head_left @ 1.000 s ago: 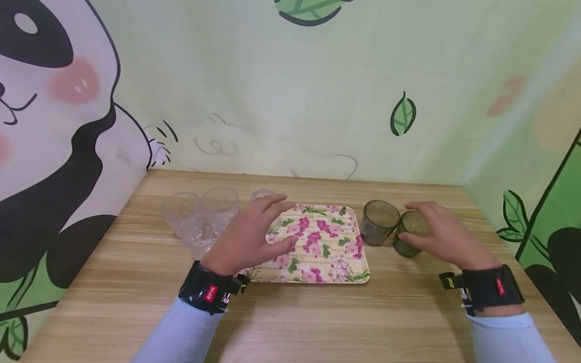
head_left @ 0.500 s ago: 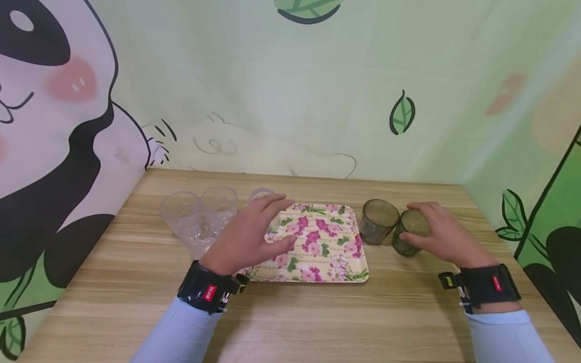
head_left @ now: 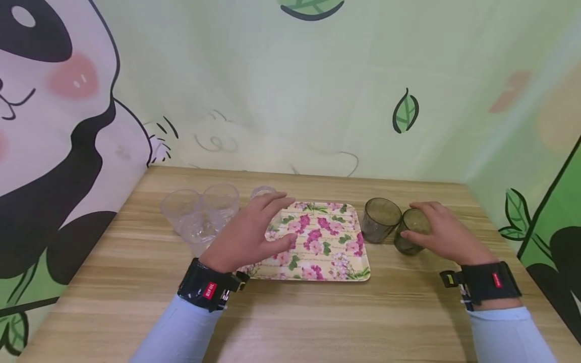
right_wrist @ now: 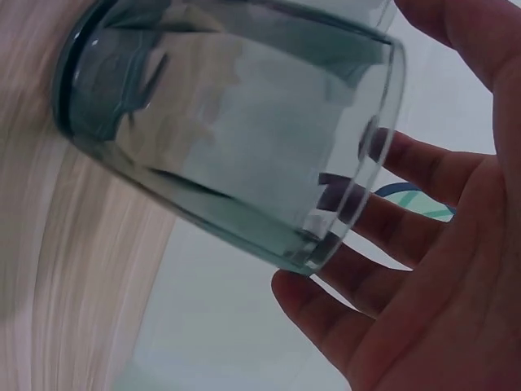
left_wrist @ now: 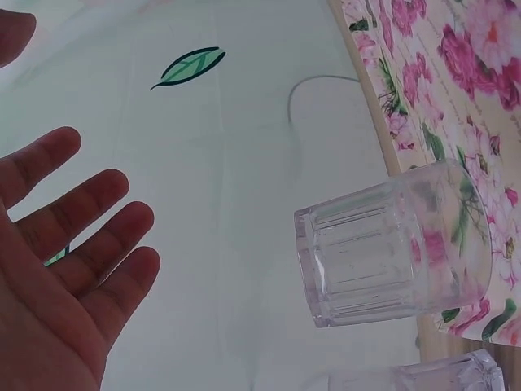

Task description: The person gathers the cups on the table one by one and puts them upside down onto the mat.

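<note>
My left hand (head_left: 249,232) hovers over the left part of a flowered tray (head_left: 338,262), its fingers spread and holding nothing. Near it, a clear glass (left_wrist: 391,252) stands at the tray's back left corner, partly hidden by the hand in the head view. On the right, my right hand (head_left: 447,234) is beside a smoked dark glass (head_left: 407,244), thumb at its near side and fingers at its far side. In the right wrist view those fingertips lie loosely around the glass's rim. A second dark glass (head_left: 379,227) stands just left of it, by the tray's right edge.
Three more clear glasses (head_left: 181,204) are grouped left of the tray on the wooden table (head_left: 340,322). Behind the table rises a wall sheet (head_left: 295,101) printed with leaves and a panda (head_left: 91,151).
</note>
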{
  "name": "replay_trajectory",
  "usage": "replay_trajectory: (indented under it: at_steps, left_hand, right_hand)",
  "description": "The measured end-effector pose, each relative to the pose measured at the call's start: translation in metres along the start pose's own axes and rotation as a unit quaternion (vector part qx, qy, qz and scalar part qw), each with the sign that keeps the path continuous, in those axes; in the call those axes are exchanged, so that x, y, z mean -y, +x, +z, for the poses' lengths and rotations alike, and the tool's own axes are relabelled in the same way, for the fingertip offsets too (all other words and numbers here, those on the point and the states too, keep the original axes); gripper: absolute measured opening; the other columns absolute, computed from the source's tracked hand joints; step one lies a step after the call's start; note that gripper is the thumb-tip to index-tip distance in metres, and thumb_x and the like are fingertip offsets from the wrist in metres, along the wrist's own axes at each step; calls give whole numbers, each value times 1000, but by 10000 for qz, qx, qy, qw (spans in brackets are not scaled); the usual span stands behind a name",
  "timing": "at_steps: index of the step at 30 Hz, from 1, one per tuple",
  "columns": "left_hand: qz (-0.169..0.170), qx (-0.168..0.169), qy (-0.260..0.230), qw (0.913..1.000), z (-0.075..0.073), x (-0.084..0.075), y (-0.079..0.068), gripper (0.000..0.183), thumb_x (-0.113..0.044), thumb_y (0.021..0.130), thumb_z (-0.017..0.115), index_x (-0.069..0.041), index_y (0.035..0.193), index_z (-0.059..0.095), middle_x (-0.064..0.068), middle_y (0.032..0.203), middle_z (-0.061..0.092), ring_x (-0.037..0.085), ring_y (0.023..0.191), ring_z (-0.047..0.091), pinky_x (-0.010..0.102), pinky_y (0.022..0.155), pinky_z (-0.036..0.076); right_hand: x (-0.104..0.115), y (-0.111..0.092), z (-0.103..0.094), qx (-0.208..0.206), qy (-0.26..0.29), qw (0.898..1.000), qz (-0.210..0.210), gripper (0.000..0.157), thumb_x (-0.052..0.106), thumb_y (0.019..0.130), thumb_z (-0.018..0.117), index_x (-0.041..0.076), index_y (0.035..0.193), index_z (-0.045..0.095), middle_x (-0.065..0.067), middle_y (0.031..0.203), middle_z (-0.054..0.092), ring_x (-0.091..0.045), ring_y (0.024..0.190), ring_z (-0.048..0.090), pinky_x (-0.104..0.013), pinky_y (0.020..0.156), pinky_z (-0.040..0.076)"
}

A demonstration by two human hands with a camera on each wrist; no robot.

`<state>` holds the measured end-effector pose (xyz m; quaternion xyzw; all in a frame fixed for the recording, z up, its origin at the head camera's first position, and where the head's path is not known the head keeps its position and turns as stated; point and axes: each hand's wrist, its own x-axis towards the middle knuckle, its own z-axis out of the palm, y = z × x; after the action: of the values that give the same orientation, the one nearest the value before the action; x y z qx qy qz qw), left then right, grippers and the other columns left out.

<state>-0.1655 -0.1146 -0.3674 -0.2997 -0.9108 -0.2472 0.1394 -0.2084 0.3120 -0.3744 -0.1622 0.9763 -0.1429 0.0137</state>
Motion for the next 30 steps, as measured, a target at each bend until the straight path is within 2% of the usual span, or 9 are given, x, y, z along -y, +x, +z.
replay_trajectory:
  at_steps: [9,16,30]
  left_hand:
    - [60,-3,32,10000,-1,0,1,70,-50,90,65,-16,148,47,13,152,52,30,139,48,54,112,50]
    - [19,-12,53,10000,-1,1,0,70,-50,89,67,-16,147,49,12,152,53,30,139,48,54,112,50]
    - [12,-27,33,10000,0,2,0,65,-47,91,66,-16,146,50,13,152,53,30,139,48,53,111,51]
  right_hand:
    - [1,1,2,94,-29,10000,12,83,42,92,70,-9,148,36,-41,148,38,-59,135,36,-79,108,38]
    - [-2,3,2,179,99,9997,135,93,46,92,69,-11,151,26,-44,150,34,-62,135,33,-80,108,36]
    - [-8,7,4,530,68,9981,313,104,55,91,66,-16,151,20,-49,151,29,-65,135,29,-81,109,34]
